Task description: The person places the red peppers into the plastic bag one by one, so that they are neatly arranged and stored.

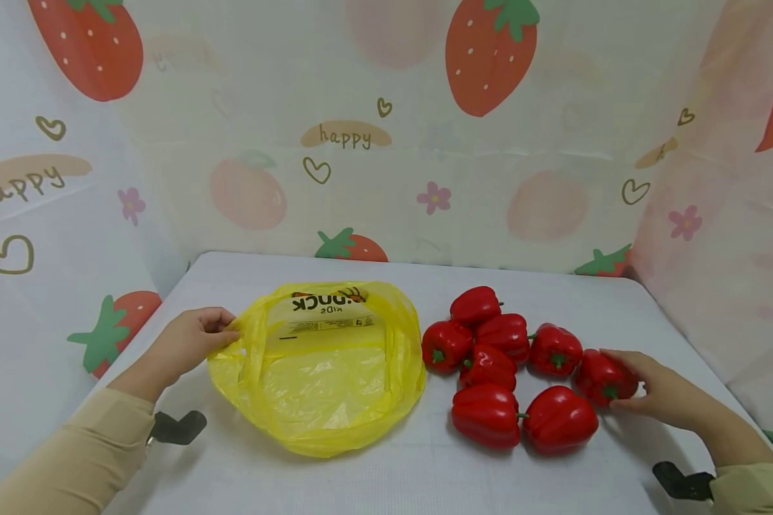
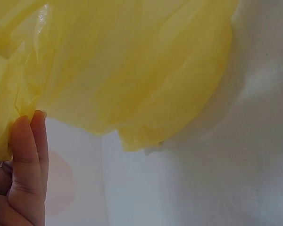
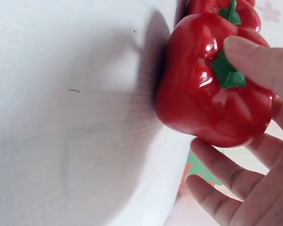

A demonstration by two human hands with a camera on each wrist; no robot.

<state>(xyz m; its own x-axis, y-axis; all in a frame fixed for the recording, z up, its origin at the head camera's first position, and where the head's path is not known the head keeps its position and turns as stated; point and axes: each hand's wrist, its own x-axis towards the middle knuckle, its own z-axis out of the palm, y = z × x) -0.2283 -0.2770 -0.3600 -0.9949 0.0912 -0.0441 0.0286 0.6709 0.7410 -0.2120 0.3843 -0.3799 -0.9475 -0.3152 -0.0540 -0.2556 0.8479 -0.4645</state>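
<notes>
A yellow plastic bag (image 1: 322, 390) lies on the table with its wide mouth spread and dark print on its inner far side. My left hand (image 1: 196, 342) pinches the bag's left edge; in the left wrist view the thumb and fingers (image 2: 26, 165) grip the thin film. On the right, my right hand (image 1: 663, 390) holds the rightmost red bell pepper (image 1: 602, 378). The right wrist view shows the thumb by the green stem of this pepper (image 3: 193, 94) and fingers around its far side. Several more red bell peppers (image 1: 489, 416) sit grouped between it and the bag.
The white table (image 1: 386, 479) has a back edge against a cloth backdrop (image 1: 386, 200) printed with strawberries, hearts and flowers. Similar cloth walls stand at the left and right. Dark pieces (image 1: 179, 428) jut from both wrists.
</notes>
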